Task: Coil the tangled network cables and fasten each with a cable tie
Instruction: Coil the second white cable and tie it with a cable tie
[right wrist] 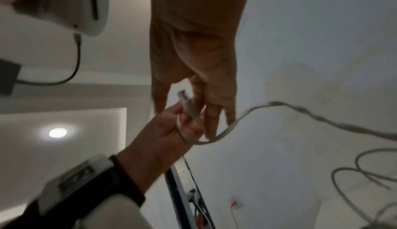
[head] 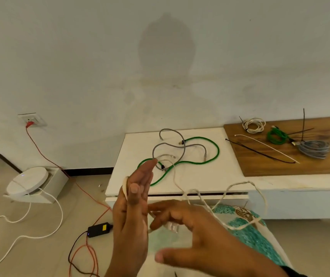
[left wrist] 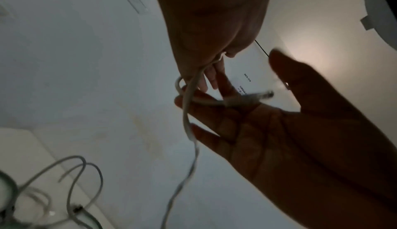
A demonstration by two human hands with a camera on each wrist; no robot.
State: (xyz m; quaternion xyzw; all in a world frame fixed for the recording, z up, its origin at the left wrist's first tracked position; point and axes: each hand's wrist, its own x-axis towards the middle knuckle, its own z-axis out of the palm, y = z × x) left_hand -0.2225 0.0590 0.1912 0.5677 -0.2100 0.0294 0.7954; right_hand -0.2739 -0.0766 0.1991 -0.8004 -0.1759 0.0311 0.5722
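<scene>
My left hand stands upright with fingers straight. A white network cable loops round it and passes under its thumb, as the left wrist view shows on the left hand. My right hand is beside it, fingers curled about the cable's clear plug, thumb spread away. The plug sits between both hands. The cable's long part trails to the white table, where a green cable and a grey cable lie tangled.
A wooden board on the right carries tied coils: white, green, grey, plus loose black ties. On the floor are a round white device, a black adapter and a red wire.
</scene>
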